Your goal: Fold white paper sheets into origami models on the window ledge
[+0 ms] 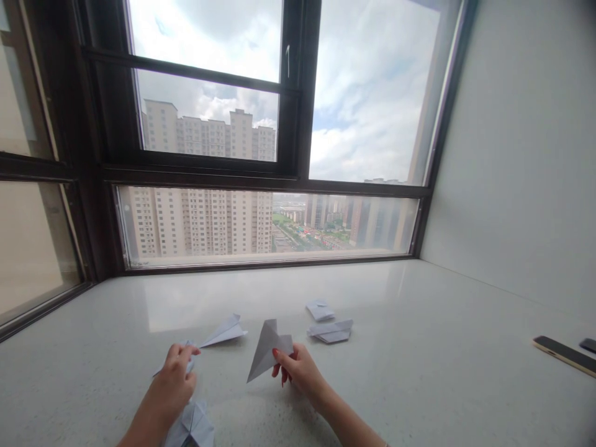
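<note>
My right hand (pixel 298 372) pinches a piece of folded paper (pixel 266 349) between thumb and fingers, holding it up with its long point toward the lower left. My left hand (pixel 173 379) is closed, fingers curled, over another folded paper piece (pixel 190 364) that is mostly hidden beneath it. Close to that hand's fingertips lies a white paper airplane (pixel 227 332). Below the left wrist, a larger paper fold (pixel 198 425) sits at the bottom edge, partly covered by the forearm. Beyond my right hand rest a small square paper fold (pixel 320 309) and a flat boat-like paper fold (pixel 331 332).
The white speckled sill (pixel 419 372) carries all the paper pieces. At the far right lie a dark phone-like slab (pixel 565 355) and a small black object (pixel 588 344). A dark-framed window (pixel 298 183) stands behind, with a white wall (pixel 516 155) to the right.
</note>
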Demonstrator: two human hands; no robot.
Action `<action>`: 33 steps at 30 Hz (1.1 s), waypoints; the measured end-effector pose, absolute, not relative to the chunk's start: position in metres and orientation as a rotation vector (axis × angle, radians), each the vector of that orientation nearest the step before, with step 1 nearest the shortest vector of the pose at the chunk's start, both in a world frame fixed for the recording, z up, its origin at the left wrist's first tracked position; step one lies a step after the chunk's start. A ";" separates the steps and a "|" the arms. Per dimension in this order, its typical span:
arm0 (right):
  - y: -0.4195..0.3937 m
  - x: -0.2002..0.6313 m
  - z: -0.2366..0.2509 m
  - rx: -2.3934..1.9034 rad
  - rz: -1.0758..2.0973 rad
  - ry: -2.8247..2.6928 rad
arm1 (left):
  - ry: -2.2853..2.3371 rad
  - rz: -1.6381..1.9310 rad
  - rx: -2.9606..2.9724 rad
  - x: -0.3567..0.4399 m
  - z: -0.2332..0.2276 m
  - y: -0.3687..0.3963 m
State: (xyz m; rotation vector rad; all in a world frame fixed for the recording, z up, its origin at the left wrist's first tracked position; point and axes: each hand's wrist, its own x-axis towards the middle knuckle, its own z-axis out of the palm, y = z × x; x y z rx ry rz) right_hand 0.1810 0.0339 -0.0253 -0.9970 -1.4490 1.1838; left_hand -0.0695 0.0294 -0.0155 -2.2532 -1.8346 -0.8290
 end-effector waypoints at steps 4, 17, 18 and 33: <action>0.031 0.179 -0.027 -0.996 1.278 -1.510 | -1.469 -1.211 -2.263 -0.054 -0.002 0.021; 0.005 0.159 -0.018 -0.857 1.563 -1.504 | -0.788 -0.978 -2.745 0.003 -0.012 -0.022; 0.006 0.159 -0.019 -0.857 1.571 -1.491 | -0.820 -0.970 -2.757 0.003 -0.015 -0.020; 0.024 0.168 -0.024 -0.947 1.360 -1.311 | -1.436 -1.481 -2.431 -0.012 -0.019 0.004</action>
